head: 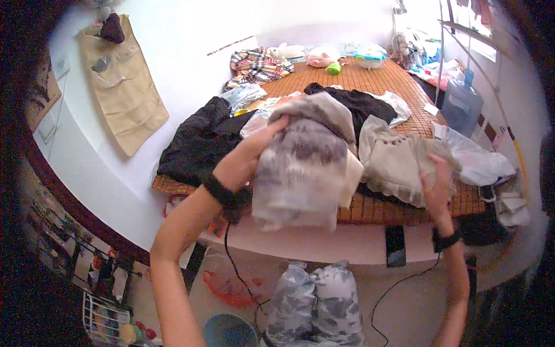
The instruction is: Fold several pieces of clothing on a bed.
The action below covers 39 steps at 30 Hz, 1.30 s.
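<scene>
Blurred grey and white printed cloth (303,165), which looks like a garment, hangs from my left hand (256,149) over the near edge of the bed. The fingers of that hand are partly behind its upper fold. On the right, my right hand (438,186) is at the edge of a beige garment (396,160) with a ruffled hem and dark buttons; its fingers are apart, and whether they touch the cloth cannot be told. Black clothing (195,143) lies left of the held cloth, and more black cloth (355,104) lies behind it. Both wrists wear black bands with cables.
The bed has a brown woven mat (373,212). A plaid cloth (256,67), a pink plush toy (322,56) and a clear plastic bag (477,158) lie on it. A large blue water bottle (463,104) stands right. Below are a blue basin (230,332) and a red bag (230,288).
</scene>
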Motion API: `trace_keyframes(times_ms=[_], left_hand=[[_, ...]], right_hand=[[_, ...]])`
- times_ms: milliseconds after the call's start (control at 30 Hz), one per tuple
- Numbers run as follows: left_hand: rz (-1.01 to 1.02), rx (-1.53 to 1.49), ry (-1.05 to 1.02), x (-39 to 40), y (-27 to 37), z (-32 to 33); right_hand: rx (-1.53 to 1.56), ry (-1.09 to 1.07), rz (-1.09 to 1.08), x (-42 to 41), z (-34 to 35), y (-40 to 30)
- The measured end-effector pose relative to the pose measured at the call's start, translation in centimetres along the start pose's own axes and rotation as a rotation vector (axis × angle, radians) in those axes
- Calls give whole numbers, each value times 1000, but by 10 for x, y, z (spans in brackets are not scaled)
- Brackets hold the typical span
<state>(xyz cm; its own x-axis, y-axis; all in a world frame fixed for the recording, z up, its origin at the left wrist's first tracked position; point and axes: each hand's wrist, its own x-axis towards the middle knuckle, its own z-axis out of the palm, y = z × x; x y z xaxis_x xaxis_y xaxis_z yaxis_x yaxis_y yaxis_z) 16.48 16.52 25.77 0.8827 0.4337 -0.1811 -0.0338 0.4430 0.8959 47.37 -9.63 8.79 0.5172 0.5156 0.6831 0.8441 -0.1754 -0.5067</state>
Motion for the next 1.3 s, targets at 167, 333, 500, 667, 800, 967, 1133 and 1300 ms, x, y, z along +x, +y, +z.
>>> trace_keyframes(times_ms=[167,333,500,667,800,967,1133,1300], left_hand=[[-130,-98,-106,-80,-69,61],[-363,-342,-88,-125,-131,50],[-418,-407,39,-176,-228,1],[-459,-381,259,-203,-298,-32],[-389,-72,333,-224,-309,-47],[-289,266,354,-235,-324,-69],[-83,601,373,-229,-331,-79],[167,1376,652,-226,-309,-42]], right_hand=[[1220,-700,487,-116,49,-80],[1775,-770,982,-195,37,-112],[1621,-917,1122,-229,13,-129],[1217,-985,1041,-258,24,-148],[880,-1070,959,-278,19,-154],[1097,-1013,1113,-306,16,-162],[889,-1042,988,-315,27,-170],[1064,-781,882,-306,30,-197]])
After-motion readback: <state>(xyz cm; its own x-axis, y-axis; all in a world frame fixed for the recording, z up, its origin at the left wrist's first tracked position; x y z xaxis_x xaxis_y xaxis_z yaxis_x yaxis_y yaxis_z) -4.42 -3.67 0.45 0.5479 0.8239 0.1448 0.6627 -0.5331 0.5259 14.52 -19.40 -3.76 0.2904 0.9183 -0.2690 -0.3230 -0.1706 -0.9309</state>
